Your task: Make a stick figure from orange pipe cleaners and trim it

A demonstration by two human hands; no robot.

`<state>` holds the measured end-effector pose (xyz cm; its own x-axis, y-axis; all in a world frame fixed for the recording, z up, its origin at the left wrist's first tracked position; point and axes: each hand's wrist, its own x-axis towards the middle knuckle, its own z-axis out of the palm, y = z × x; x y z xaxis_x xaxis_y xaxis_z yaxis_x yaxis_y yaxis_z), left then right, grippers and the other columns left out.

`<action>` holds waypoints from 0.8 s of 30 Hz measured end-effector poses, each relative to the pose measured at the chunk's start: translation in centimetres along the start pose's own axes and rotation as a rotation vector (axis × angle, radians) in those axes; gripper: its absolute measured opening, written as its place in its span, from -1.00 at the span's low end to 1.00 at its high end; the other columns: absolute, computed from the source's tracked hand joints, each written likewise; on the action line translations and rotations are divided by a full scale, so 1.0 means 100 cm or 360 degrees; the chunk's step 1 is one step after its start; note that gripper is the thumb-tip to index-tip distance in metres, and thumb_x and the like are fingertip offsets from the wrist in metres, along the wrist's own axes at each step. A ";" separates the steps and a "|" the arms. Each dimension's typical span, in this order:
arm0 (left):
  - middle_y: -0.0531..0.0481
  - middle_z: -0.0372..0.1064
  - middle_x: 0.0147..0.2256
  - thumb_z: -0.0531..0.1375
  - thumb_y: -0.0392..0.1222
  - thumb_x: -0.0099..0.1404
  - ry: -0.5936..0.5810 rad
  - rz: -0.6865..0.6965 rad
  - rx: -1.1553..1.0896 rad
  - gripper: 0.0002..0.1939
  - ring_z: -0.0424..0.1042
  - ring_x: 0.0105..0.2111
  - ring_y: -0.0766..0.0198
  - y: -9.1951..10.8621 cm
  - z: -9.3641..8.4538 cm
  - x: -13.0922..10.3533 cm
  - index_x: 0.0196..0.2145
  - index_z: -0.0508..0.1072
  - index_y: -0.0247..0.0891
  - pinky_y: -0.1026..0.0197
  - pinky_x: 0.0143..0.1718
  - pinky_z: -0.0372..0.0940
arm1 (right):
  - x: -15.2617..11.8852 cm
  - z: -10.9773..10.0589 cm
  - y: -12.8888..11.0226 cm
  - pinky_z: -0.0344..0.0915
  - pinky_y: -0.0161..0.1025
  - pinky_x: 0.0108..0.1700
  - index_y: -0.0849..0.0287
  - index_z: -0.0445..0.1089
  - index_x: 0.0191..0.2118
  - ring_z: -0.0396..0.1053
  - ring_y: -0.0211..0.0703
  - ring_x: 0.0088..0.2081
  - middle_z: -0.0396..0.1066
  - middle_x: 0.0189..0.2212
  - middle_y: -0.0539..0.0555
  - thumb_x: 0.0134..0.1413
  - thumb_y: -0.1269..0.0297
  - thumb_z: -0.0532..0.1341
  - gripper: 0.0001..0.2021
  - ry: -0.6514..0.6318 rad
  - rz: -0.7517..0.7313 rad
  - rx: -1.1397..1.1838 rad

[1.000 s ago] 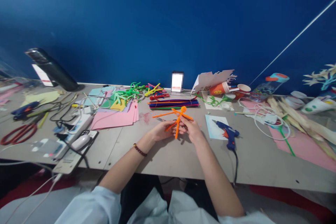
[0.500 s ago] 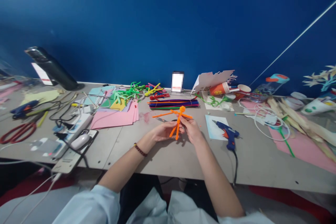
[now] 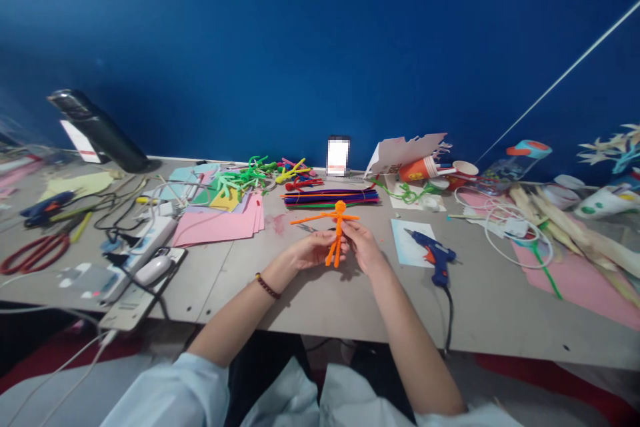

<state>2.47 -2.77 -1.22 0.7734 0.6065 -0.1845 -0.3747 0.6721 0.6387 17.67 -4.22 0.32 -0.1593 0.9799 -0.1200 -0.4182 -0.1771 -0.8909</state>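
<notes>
Between my two hands, above the table, is an orange pipe-cleaner figure [image 3: 339, 227] with a round head, two arms stretched sideways and two legs pointing down. My left hand [image 3: 316, 250] is closed on its body from the left, fingertips partly behind it. From the right, my right hand [image 3: 364, 245] pinches it just below the arm. The figure's left-side arm reaches farther out than the other. Just behind it lies a bundle of pipe cleaners [image 3: 333, 198], mostly purple and dark blue.
A blue glue gun [image 3: 436, 255] rests partly on a light blue card at the right. Pink paper [image 3: 215, 225], green twisted pipe cleaners [image 3: 245, 177] and a power strip [image 3: 143, 257] lie left. A phone [image 3: 339, 156] stands by the wall; red-handled scissors [image 3: 35, 253] lie far left.
The orange figure has turned and straightened, its head shifting slightly left and its body now upright. Both hands stay nearly in place around it.
</notes>
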 end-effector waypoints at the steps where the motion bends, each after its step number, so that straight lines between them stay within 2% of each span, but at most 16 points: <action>1: -0.13 0.46 -0.34 0.25 -0.22 0.15 0.0003 -0.0001 0.0003 -0.79 0.46 -0.33 0.24 0.000 -0.001 0.000 -0.27 0.46 -0.40 0.11 -0.12 0.29 | 0.000 0.000 0.000 0.09 -0.43 -0.65 0.16 0.51 -0.26 0.11 -0.45 -0.69 0.21 -0.68 -0.12 -0.20 0.09 0.34 -0.66 -0.0009 0.0007 -0.0004; 6: -0.12 0.45 -0.38 0.26 -0.22 0.15 0.0041 0.0017 -0.0015 -0.81 0.46 -0.36 0.26 0.000 0.000 0.000 -0.30 0.46 -0.42 0.14 -0.18 0.32 | 0.000 -0.001 0.000 0.13 -0.41 -0.62 0.20 0.52 -0.31 0.15 -0.43 -0.67 0.24 -0.68 -0.11 -0.23 0.13 0.36 -0.69 -0.0008 0.0014 -0.0021; 10: -0.10 0.46 -0.39 0.26 -0.28 0.13 0.0115 0.0033 -0.0061 -0.83 0.46 -0.38 0.28 0.000 -0.001 0.001 -0.30 0.47 -0.42 0.18 -0.20 0.34 | 0.002 -0.002 0.003 0.23 -0.35 -0.52 0.18 0.53 -0.32 0.20 -0.39 -0.63 0.30 -0.66 -0.09 -0.23 0.15 0.37 -0.71 0.0043 -0.0074 -0.0065; 12: -0.12 0.47 -0.38 0.25 -0.29 0.14 0.0166 0.0048 -0.0076 -0.84 0.47 -0.36 0.27 -0.001 -0.001 0.002 -0.30 0.48 -0.42 0.18 -0.18 0.34 | 0.003 -0.002 0.004 0.29 -0.31 -0.43 0.16 0.53 -0.34 0.27 -0.34 -0.56 0.38 -0.60 -0.04 -0.25 0.14 0.37 -0.72 0.0103 -0.0123 -0.0119; 15: -0.14 0.48 -0.37 0.23 -0.30 0.16 0.0240 0.0061 -0.0063 -0.85 0.47 -0.34 0.25 0.000 0.000 0.002 -0.30 0.48 -0.42 0.19 -0.16 0.33 | 0.005 -0.002 0.005 0.34 -0.22 -0.24 0.13 0.54 -0.35 0.38 -0.22 -0.35 0.47 -0.41 0.05 -0.23 0.14 0.36 -0.75 0.0179 -0.0229 -0.0258; 19: -0.17 0.49 -0.36 0.23 -0.28 0.15 0.0344 0.0088 0.0025 -0.84 0.47 -0.36 0.24 0.002 0.005 0.001 -0.30 0.51 -0.41 0.18 -0.16 0.33 | 0.005 -0.004 0.004 0.30 -0.19 -0.09 0.11 0.55 -0.38 0.37 -0.16 -0.19 0.44 -0.28 0.07 -0.13 0.14 0.30 -0.81 0.0225 -0.0501 -0.0562; 21: -0.18 0.50 -0.36 0.25 -0.26 0.13 0.0390 0.0131 0.0103 -0.83 0.47 -0.38 0.23 0.002 0.007 0.001 -0.32 0.52 -0.41 0.17 -0.17 0.34 | 0.005 -0.005 0.004 0.32 -0.22 -0.14 0.13 0.54 -0.39 0.37 -0.16 -0.21 0.43 -0.29 0.08 -0.11 0.13 0.28 -0.80 0.0234 -0.0573 -0.0664; 24: -0.19 0.50 -0.36 0.29 -0.19 0.08 0.0435 0.0234 0.0251 -0.78 0.47 -0.41 0.21 0.001 0.011 0.002 -0.32 0.53 -0.39 0.15 -0.21 0.35 | 0.005 -0.005 0.005 0.30 -0.27 -0.39 0.17 0.54 -0.34 0.34 -0.23 -0.43 0.43 -0.42 0.06 -0.12 0.07 0.27 -0.71 0.0227 -0.0427 -0.0620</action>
<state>3.17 -3.01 -0.35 0.5434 0.7976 -0.2618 -0.3715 0.5081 0.7771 17.82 -3.74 -0.38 0.0439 0.9938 0.1017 -0.0581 0.1041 -0.9929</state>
